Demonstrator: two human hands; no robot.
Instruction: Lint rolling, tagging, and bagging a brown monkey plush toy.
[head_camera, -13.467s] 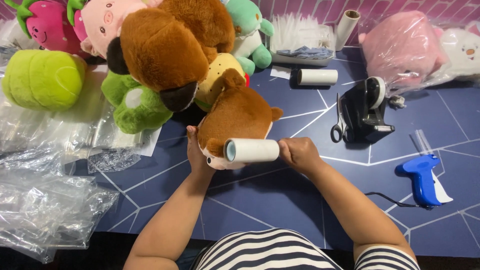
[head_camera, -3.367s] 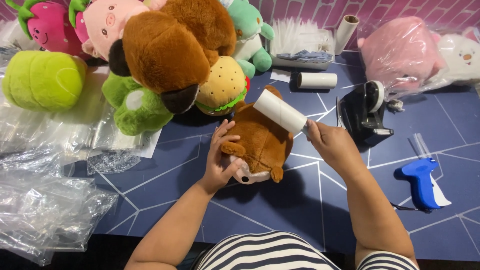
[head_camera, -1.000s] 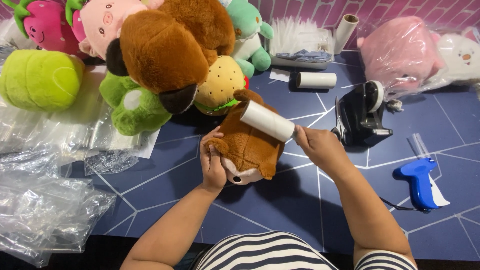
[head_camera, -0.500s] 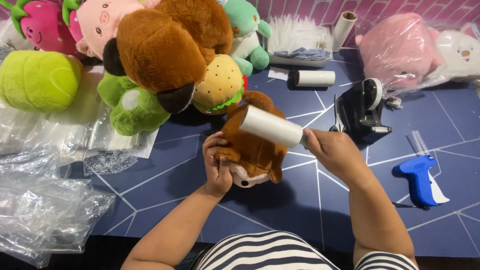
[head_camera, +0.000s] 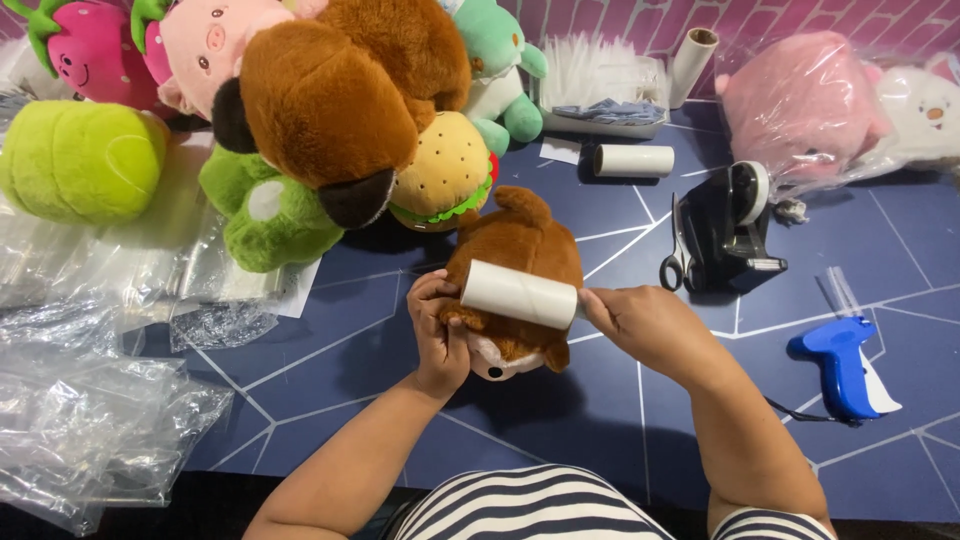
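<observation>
A small brown plush animal (head_camera: 520, 245) lies on the dark blue table (head_camera: 640, 420), its face toward me. My left hand (head_camera: 437, 330) grips its left side near the head. My right hand (head_camera: 640, 325) holds a white lint roller (head_camera: 518, 295) by its handle, and the roll lies across the plush's back.
A pile of plush toys sits at the back left: a big brown one (head_camera: 320, 100), a burger (head_camera: 440, 180), a green one (head_camera: 265, 215). Clear plastic bags (head_camera: 90, 400) lie at the left. A black tape dispenser (head_camera: 725, 230) with scissors, a blue tagging gun (head_camera: 845, 365) and spare rolls (head_camera: 633, 160) stand at the right.
The roller has moved down the plush's back toward its head and now lies level. My left hand has kept its grip on the toy's side.
</observation>
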